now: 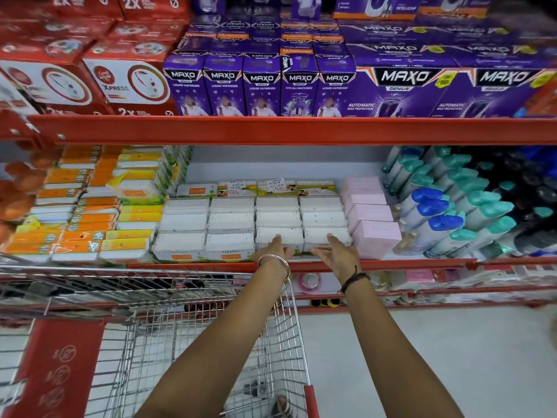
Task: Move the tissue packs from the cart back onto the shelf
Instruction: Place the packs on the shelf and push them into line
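hands reach together over the cart [289,327] to the front edge of the shelf [376,262]. left hand [275,250] lies with fingers spread flat on a white pack in the front row; right hand [339,254] rests the same way on the neighbouring pack, palms turned toward each other, neither closed around anything. tissue packs [253,224] sit in neat rows on the shelf, between orange and yellow boxes [84,218] on one side and pink boxes [372,218] on the other. purple cartons [262,86] fill the shelf above.
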`<state>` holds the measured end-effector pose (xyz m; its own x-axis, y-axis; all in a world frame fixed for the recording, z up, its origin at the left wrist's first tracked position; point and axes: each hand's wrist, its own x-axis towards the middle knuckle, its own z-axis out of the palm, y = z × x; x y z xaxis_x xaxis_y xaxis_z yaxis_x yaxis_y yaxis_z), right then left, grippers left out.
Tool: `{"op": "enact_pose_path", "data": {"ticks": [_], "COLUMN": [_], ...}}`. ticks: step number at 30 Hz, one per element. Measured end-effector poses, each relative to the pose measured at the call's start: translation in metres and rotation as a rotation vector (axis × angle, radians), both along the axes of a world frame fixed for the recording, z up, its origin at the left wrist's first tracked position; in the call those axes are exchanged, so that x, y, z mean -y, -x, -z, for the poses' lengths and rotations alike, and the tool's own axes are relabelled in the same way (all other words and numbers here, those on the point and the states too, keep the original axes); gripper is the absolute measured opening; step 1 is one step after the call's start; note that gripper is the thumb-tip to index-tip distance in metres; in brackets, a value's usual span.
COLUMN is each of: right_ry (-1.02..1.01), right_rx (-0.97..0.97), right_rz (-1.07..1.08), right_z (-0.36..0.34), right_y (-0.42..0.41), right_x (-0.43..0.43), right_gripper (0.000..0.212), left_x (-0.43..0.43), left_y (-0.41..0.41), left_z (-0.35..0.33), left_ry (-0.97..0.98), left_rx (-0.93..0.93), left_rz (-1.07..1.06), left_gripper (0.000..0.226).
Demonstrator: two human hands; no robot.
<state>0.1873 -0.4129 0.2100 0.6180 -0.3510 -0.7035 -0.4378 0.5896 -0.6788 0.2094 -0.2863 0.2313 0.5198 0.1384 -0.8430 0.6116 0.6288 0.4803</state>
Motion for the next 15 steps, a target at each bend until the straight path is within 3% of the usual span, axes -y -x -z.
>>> {"op": "enact_pose_path", "data": {"ticks": [10, 13, 15], "right_ry": [0.16, 0.231, 0.168], "right_rx": [-0.118, -0.095, -0.019], "right_rz": [-0.117, -0.191, -0.281], "right_z": [-0.013, -0.023, -0.029], "right_y": [0.021, 0.03, 0.031], "right_x": [-0.028, -0.064, -0.093], "right_gripper": [0.064, 0.026, 0.016], "left_x": [-0.027, -0.059, -0.089], "left_y": [0.016, 0.023, 0.021], "left_z": [0.02, 0.03, 0.03], "left_ry": [0.007, -0.089, -0.216], "left_rx": [0.082, 0.119, 0.13], "left_rz": [0.226, 0.145, -0.016], "left_gripper": [0.064, 0.039, 0.025]}}
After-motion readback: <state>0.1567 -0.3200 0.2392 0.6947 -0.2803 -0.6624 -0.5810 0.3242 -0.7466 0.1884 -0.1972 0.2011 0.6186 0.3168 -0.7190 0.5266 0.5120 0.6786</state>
